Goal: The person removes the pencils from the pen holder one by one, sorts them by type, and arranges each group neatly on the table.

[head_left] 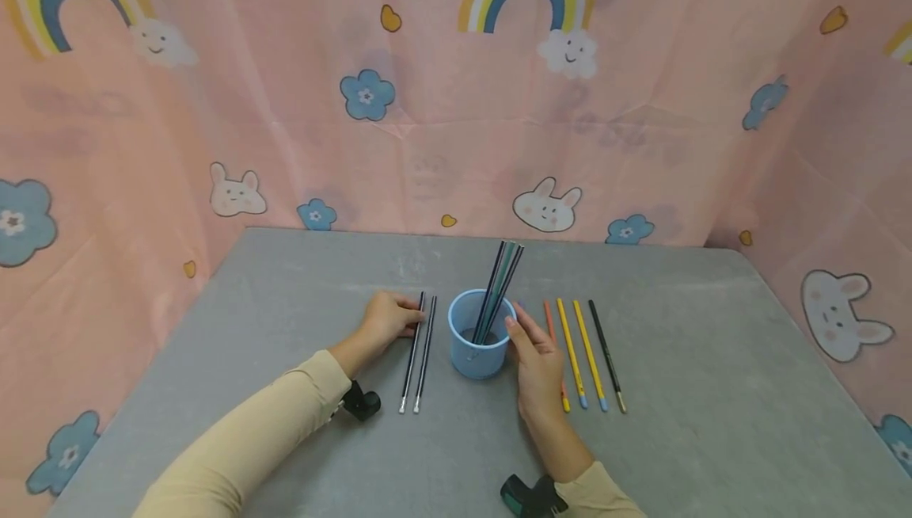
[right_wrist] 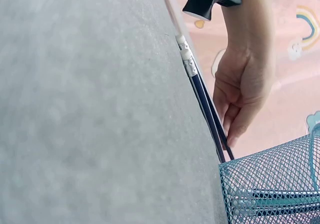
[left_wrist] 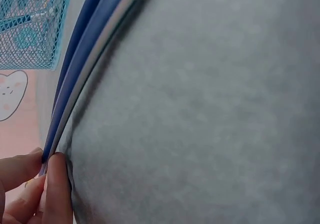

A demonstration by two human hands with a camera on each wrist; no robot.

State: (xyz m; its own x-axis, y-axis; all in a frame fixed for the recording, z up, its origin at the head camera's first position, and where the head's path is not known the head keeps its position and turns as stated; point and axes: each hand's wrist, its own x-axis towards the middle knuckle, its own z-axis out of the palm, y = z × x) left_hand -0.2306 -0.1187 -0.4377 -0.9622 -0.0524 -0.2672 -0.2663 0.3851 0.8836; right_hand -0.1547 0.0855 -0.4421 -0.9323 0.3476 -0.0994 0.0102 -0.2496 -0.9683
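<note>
My left hand (head_left: 388, 318) pinches the far end of a dark blue pencil (head_left: 409, 369) between thumb and fingers. That pencil lies on the table with its white eraser end toward me. A second dark pencil (head_left: 424, 359) lies close on its right, pointing the same way. Just right of these stands a light blue mesh pencil cup (head_left: 479, 365), with several dark and green pencils (head_left: 501, 284) leaning inside. My right hand (head_left: 539, 373) holds the cup by its right side, thumb at the rim. In the left wrist view, fingertips (left_wrist: 56, 176) meet at the pencil's end.
Right of the cup, a red-orange pencil (head_left: 549, 321), two yellow pencils (head_left: 570, 352) and a black pencil (head_left: 606, 352) lie in a row, the red-orange one partly behind my right hand. A pink patterned cloth (head_left: 435, 154) hangs behind the grey table (head_left: 698, 391).
</note>
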